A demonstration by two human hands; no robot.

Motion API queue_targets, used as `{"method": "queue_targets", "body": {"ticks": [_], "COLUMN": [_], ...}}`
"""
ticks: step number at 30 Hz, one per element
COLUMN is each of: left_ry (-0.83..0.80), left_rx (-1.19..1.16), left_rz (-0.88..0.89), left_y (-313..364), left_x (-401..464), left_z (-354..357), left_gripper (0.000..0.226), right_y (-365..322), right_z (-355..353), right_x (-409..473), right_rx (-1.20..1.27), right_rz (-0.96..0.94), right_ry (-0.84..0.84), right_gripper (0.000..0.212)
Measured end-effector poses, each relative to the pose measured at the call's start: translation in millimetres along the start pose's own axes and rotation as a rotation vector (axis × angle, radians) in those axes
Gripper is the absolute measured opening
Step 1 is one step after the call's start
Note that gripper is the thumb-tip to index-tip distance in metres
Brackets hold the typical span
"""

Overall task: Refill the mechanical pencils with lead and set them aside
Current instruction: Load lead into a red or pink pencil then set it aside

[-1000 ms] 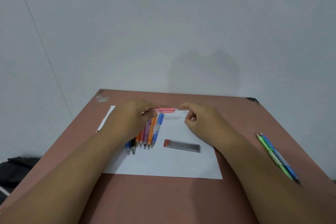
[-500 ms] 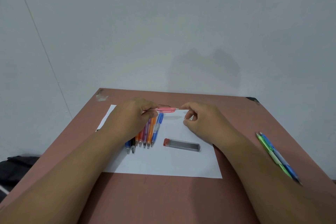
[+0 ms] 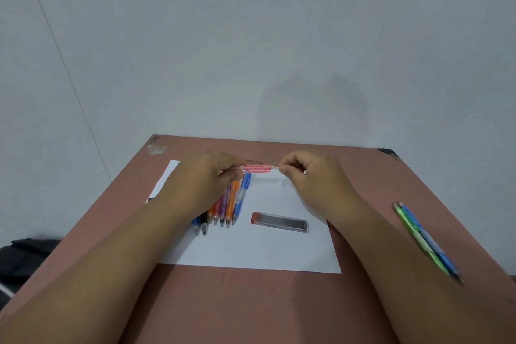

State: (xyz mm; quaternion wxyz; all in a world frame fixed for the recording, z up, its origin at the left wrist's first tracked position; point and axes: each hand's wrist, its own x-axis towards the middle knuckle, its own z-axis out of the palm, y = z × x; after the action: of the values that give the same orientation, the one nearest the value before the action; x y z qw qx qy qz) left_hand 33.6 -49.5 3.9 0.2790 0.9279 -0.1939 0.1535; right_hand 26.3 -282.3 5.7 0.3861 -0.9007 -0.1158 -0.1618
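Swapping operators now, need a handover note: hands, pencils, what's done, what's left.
Left hand grips the pink pencil by its barrel, held level above the paper.
Right hand pinches that pencil's white end.
Lead case lies on the paper, red cap on.
Row of pencils on the paper, partly under the left hand: probably unfilled.
Green and blue pencils lie set aside at right: likely done.
Left: finish pink, then the row.

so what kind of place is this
Probably a plain desk in a home or study room: a reddish-brown table pushed against a bare white wall, with a dark bag on the floor beside it.
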Motion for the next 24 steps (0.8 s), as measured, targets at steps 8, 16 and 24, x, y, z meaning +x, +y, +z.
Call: {"method": "queue_targets", "body": {"ticks": [8, 16, 24], "left_ry": [-0.002, -0.010, -0.005], "left_rx": [-0.008, -0.008, -0.024], "left_rz": [-0.049, -0.051, -0.026], "left_y": [-1.8, 1.0, 2.4], "left_x": [-0.6, -1.0, -1.3], "left_z": [0.2, -0.6, 1.0], "left_gripper": [0.028, 0.028, 0.029], "right_y": [2.9, 4.9, 3.3], "right_z": [-7.3, -7.4, -4.2], "right_x": [-2.9, -3.2, -3.5], "right_rx": [-0.313, -0.275, -0.102], "right_rz": [0.042, 0.045, -0.093], "right_ry": [-0.231, -0.207, -0.017], "right_gripper": [0.014, 0.014, 0.021]}}
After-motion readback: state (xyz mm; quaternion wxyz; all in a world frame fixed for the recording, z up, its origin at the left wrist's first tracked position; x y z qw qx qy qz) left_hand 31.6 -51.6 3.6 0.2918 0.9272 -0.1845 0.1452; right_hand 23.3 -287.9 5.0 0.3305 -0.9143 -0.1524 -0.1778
